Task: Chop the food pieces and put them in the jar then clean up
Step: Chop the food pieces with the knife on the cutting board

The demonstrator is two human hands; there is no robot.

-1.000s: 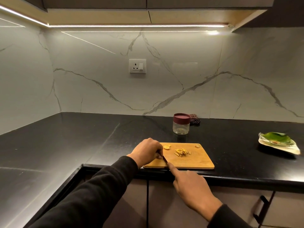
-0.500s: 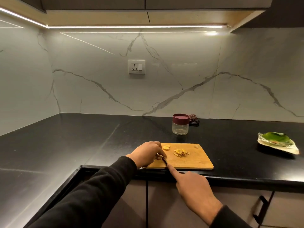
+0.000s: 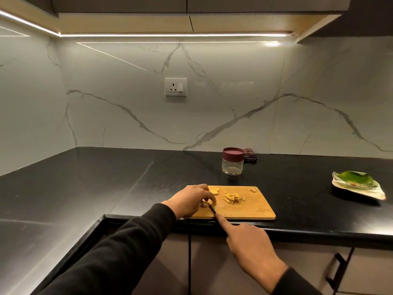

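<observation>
A wooden cutting board (image 3: pixel 251 209) lies at the counter's front edge. A pile of yellow chopped strips (image 3: pixel 234 198) sits in its middle, round slices (image 3: pixel 214 190) lie at its back left, and one small piece (image 3: pixel 253 189) at its back right. My left hand (image 3: pixel 191 200) rests on the board's left part, fingertips curled over a food piece (image 3: pixel 212 202). My right hand (image 3: pixel 248 241) grips a dark knife (image 3: pixel 212 209), forefinger stretched along its back, the blade right by my left fingertips. A clear jar (image 3: pixel 232 161) with a maroon lid stands behind the board.
A dark checked cloth (image 3: pixel 249 155) lies behind the jar by the marble wall. A leaf-shaped plate (image 3: pixel 359 185) with green on it sits at the right on the black counter (image 3: pixel 106 177). A cabinet handle (image 3: pixel 338 271) hangs below right.
My left hand's fingertips have shifted slightly over the food piece and the knife blade has moved a little beside them. Everything else stays put.
</observation>
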